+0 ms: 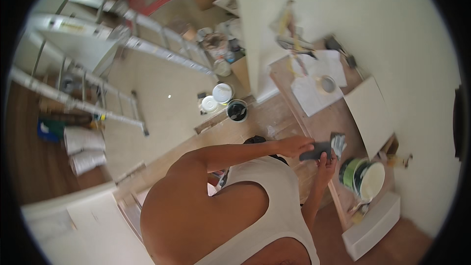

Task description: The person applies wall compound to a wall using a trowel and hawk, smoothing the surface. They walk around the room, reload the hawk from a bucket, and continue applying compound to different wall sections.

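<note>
Both hands meet in front of my body, at the edge of a wooden workbench [351, 130]. My left hand [296, 146] is closed on the left end of a dark grey, flat rectangular piece [316, 151]; whether it is sandpaper or a tool I cannot tell. My right hand [326, 166] grips the same piece from its lower right side, with the fingertips against it. Just beyond my right fingers is a scraper-like blade [338, 141] smeared grey-white; whether a hand holds it too is unclear. A green-and-black bucket [352, 172] with a pale lid [373, 180] stands beside my right hand.
White sheets [319, 91] with a roll of tape [326, 84] lie farther along the bench. A white panel [368, 113] leans at its right. Paint buckets [222, 93] stand on the floor ahead. An aluminium ladder [147, 46] spans the far left, near white sacks [84, 142].
</note>
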{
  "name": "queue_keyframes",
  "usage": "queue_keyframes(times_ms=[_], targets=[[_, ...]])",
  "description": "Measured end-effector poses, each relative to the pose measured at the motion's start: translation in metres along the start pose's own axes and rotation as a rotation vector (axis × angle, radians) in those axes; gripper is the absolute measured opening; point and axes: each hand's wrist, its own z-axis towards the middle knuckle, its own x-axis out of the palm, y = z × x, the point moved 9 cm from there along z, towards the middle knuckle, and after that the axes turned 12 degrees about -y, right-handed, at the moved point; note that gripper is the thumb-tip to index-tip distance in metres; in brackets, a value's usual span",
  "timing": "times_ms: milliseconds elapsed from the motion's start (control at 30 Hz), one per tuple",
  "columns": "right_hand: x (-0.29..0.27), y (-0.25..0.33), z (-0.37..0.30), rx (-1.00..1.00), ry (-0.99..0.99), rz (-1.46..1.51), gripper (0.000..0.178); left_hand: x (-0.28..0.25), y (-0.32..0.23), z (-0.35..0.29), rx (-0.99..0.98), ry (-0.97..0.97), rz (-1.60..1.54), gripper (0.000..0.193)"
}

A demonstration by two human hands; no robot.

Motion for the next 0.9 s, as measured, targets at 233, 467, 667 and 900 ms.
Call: queue_keyframes(times_ms=[233, 467, 667, 900], targets=[[0.082, 0.014, -0.011, -0.057, 0.656, -0.002, 0.018, -0.039, 0.03, -0.109, -0.387, -0.638, -0.987, 0.058], [0.141, 0.039, -0.147, -0.793, 1.201, -0.338, 0.016, -0.03, 0.071, -0.217, -0.187, -1.152, -1.037, 0.042], [0.159, -0.074, -0.193, 0.718, 1.195, -0.142, 0.034, -0.04, 0.002, -0.34, -0.071, -1.598, 0.277, 0.028], [0.25, -0.082, -0.263, 0.577, 1.401, -0.279, 0.031, -0.05, 0.016, -0.408, 0.006, -1.822, 0.32, 0.031]])
